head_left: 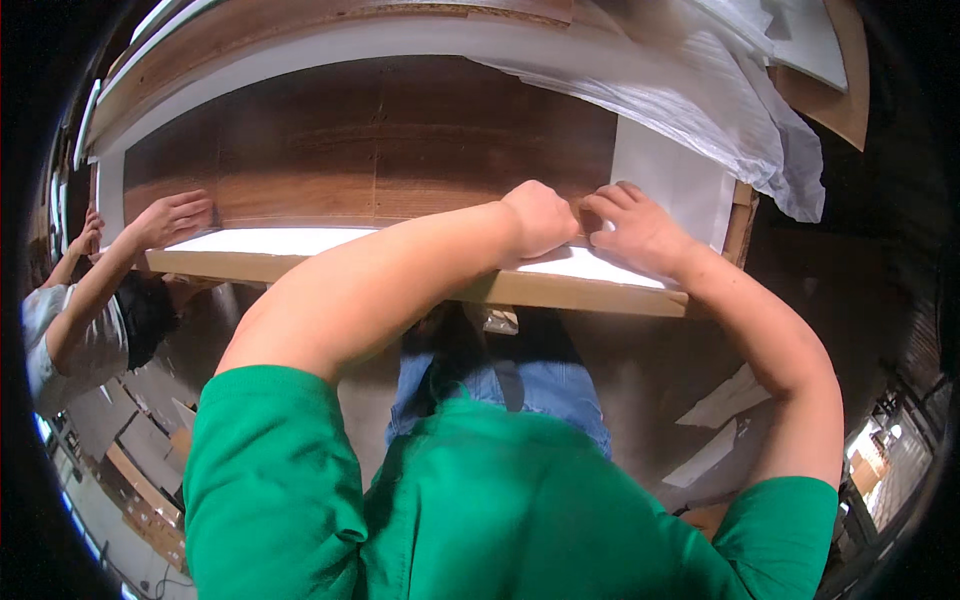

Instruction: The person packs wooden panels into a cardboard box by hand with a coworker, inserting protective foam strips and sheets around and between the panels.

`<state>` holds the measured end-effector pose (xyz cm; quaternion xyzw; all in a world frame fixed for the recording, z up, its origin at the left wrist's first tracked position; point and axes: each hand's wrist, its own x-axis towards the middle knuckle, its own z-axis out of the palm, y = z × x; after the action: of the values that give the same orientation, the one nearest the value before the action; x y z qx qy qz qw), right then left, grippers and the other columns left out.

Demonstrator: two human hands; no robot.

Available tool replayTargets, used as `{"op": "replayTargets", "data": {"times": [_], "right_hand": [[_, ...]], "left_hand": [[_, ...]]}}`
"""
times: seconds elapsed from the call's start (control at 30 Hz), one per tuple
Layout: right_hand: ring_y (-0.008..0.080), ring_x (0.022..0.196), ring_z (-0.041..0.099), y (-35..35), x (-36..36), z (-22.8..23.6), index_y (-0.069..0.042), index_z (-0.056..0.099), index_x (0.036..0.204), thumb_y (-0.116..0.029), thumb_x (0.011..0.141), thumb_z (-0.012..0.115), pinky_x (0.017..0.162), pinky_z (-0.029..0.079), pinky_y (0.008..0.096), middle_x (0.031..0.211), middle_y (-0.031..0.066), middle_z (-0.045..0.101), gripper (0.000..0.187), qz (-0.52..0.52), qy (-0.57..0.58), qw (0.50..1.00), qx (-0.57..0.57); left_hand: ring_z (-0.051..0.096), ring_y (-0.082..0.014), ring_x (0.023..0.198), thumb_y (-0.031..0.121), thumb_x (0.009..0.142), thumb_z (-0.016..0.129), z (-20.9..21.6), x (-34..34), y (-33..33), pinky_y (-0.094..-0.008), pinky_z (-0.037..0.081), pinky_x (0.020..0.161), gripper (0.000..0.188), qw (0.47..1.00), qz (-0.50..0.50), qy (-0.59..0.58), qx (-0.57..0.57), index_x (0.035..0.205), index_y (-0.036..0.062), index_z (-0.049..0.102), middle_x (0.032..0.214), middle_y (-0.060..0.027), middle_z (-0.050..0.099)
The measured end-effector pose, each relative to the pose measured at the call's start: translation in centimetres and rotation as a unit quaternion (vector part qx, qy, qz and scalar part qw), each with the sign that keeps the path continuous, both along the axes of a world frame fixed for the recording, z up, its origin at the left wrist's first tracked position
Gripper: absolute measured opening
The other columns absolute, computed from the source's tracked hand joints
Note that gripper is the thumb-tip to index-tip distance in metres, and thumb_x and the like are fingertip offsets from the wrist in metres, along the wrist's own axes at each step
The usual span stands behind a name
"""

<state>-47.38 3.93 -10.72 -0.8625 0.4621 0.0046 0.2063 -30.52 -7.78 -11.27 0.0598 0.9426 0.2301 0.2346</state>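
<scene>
A long brown wood-grain panel point(400, 150) lies in front of me, bordered by white strips. Along its near side runs a white foam strip point(275, 238) with a tan cardboard edge point(580, 290) facing me. My left hand point(541, 219) is closed in a fist above the right part of this strip; whatever its fingers hold is hidden. Just right of it, my right hand point(640, 232) has bent fingers set apart, touching around the seam between panel and strip. Nothing shows in its grasp.
At the left end a co-worker's hand point(178, 218) rests near the same strip. Thin translucent white wrapping point(700, 110) drapes over the far right side. White boards and cardboard point(848, 75) stand beyond it. Flat scraps point(725, 398) lie on the floor at right.
</scene>
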Motion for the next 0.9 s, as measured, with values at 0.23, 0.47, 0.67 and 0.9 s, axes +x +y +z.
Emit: {"op": "replayTargets", "data": {"times": [0.23,0.47,0.67,0.9], "right_hand": [[0.0278,0.096,0.048,0.1,-0.7,0.6,-0.015,0.059,0.083,-0.017,0.075,0.055,0.087,0.041,0.0393,0.104,0.0105,0.051,0.009,0.02,-0.006,0.999,0.024],[0.0273,0.093,0.048,0.4,-0.6,1.0,-0.016,0.057,0.085,-0.017,0.077,0.052,0.085,0.041,0.0374,0.097,0.0103,0.05,0.01,0.033,0.01,0.999,0.021],[0.026,0.092,0.047,0.1,-0.1,0.8,-0.017,0.057,0.085,-0.015,0.078,0.05,0.088,0.039,0.0384,0.089,0.0094,0.048,0.01,0.046,0.022,0.998,0.033],[0.0266,0.094,0.047,-0.5,0.3,1.0,-0.017,0.06,0.088,-0.014,0.076,0.051,0.083,0.043,0.0371,0.09,0.0094,0.048,0.014,0.033,0.03,0.998,0.05]], "left_hand": [[0.065,-0.0289,0.079,0.02,0.077,0.059,-0.4,0.6,-1.2,-0.0394,0.051,0.068,0.015,0.997,0.052,-0.053,-0.022,0.078,0.0075,0.067,0.081,-0.0122,0.067],[0.064,-0.024,0.09,0.018,0.069,0.071,1.3,1.2,-3.0,-0.0358,0.051,0.072,0.025,0.985,-0.013,-0.154,-0.079,0.093,0.0112,0.069,0.093,-0.0069,0.067],[0.064,-0.0268,0.083,0.016,0.066,0.069,0.0,2.5,-2.9,-0.0379,0.051,0.069,0.017,0.995,-0.033,-0.067,-0.068,0.082,0.0105,0.069,0.086,-0.009,0.067],[0.064,-0.0301,0.078,0.016,0.07,0.062,0.0,4.0,-3.8,-0.0413,0.051,0.066,0.016,0.995,0.079,-0.066,-0.005,0.084,0.0108,0.067,0.08,-0.0123,0.066]]}}
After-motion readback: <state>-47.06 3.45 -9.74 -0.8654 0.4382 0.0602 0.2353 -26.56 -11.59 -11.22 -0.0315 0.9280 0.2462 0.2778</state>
